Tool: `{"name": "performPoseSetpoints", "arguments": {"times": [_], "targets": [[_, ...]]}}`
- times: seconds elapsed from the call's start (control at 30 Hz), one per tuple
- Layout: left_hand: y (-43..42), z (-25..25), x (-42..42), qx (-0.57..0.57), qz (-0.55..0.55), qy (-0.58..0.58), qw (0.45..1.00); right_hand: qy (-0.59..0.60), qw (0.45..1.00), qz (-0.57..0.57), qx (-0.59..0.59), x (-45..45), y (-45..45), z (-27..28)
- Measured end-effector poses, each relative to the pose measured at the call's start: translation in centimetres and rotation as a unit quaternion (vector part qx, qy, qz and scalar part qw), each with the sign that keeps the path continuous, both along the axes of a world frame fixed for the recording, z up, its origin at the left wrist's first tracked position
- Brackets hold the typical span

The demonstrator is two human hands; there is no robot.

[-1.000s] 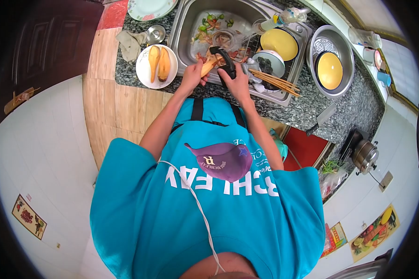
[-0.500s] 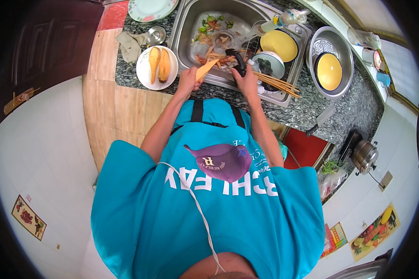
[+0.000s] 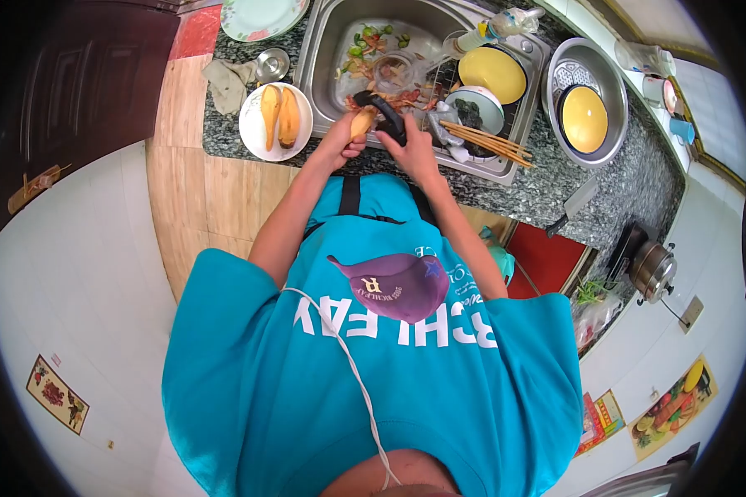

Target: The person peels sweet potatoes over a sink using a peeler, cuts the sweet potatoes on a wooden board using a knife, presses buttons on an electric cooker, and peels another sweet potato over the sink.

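Observation:
My left hand (image 3: 343, 141) is closed around a mostly peeled yellow-orange sweet potato (image 3: 361, 124) over the front edge of the sink (image 3: 311, 83). In my right hand (image 3: 412, 149) is a black-handled peeler (image 3: 385, 116), its head angled against or just above the sweet potato; whether it touches I cannot tell. Reddish peel scraps (image 3: 406, 99) lie in the basin beneath, near some green vegetable trimmings (image 3: 361, 51). Left of my left hand, a white plate (image 3: 254, 142) holds two peeled sweet potatoes (image 3: 288, 120).
Right of the basin are a yellow bowl (image 3: 493, 74), a pale bowl (image 3: 482, 99) and wooden chopsticks (image 3: 493, 143). A steel basin (image 3: 615, 157) with another yellow bowl (image 3: 584, 120) stands farther right. A cleaver (image 3: 578, 199) lies near the counter edge. A cloth (image 3: 226, 83) lies at left.
My right hand has moved left with the peeler, over to the sweet potato. The sweet potato in my left hand has turned, its tip now pointing more upward and shortened in view.

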State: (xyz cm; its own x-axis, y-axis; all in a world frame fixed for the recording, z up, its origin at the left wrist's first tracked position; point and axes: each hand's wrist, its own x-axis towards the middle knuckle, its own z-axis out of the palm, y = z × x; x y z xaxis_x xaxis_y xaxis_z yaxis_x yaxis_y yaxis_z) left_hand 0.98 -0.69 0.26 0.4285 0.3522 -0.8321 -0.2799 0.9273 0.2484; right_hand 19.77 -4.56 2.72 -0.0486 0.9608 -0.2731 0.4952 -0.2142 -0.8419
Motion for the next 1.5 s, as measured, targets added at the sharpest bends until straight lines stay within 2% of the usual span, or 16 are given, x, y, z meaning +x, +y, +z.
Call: {"name": "performPoseSetpoints", "arguments": {"times": [0.23,0.3,0.47,0.53,0.6,0.63,0.67,0.73,0.77,0.87,0.97,1.13,1.2,1.3,1.43,1.5], "targets": [[-0.6,-1.5,-1.6,-0.129,0.03,-0.126,0.983,-0.094,0.994,0.028,0.044,0.6,0.6,-2.1],[-0.9,-1.6,-2.0,-0.11,0.027,-0.161,0.98,-0.148,0.985,-0.081,-0.042,1.4,1.2,-2.2],[-0.8,-1.9,-2.2,-0.123,0.077,-0.183,0.972,-0.117,0.991,-0.068,0.014,2.1,0.5,-2.5],[-0.6,-1.6,-1.7,-0.177,0.126,-0.145,0.965,-0.092,0.993,-0.071,0.024,1.2,0.9,0.3],[-0.3,-1.2,-0.8,-0.173,0.105,-0.112,0.973,0.02,0.998,-0.054,0.012,0.7,1.0,1.2],[-0.2,-1.1,-0.4,-0.167,0.085,-0.081,0.979,0.022,0.999,-0.031,0.038,0.2,0.8,0.9],[-0.1,-0.8,-0.2,-0.169,0.082,-0.082,0.979,0.008,1.0,0.008,-0.01,0.3,0.5,1.1],[0.0,-0.8,-0.3,-0.173,0.022,-0.154,0.973,0.014,0.999,0.028,-0.012,0.3,0.0,0.8],[-0.2,-1.8,-0.7,-0.176,0.028,-0.223,0.959,0.014,0.999,0.027,-0.013,0.5,-0.1,0.6],[-0.5,-1.8,-1.2,-0.206,0.042,-0.268,0.94,0.019,0.999,-0.002,0.025,1.5,0.2,-0.9],[-1.1,-2.3,-2.2,-0.18,0.028,-0.329,0.927,-0.082,0.992,-0.097,-0.006,3.1,0.5,-3.3],[-1.2,-1.5,-1.2,-0.165,0.034,-0.231,0.958,-0.051,0.994,-0.099,0.003,3.0,0.6,-1.9],[-1.1,-1.2,-0.5,0.015,-0.032,-0.066,0.997,-0.014,0.994,-0.111,0.019,1.7,0.6,-1.8],[-0.4,1.3,0.9,0.059,-0.076,0.02,0.995,0.126,0.977,-0.137,-0.103,0.5,1.0,0.0],[-0.5,1.7,1.7,0.091,-0.106,0.038,0.989,0.111,0.982,-0.119,-0.097,0.2,1.1,0.0],[-0.9,0.5,1.8,0.208,-0.117,0.039,0.97,0.088,0.987,-0.119,-0.06,0.3,1.0,-0.4]]}}
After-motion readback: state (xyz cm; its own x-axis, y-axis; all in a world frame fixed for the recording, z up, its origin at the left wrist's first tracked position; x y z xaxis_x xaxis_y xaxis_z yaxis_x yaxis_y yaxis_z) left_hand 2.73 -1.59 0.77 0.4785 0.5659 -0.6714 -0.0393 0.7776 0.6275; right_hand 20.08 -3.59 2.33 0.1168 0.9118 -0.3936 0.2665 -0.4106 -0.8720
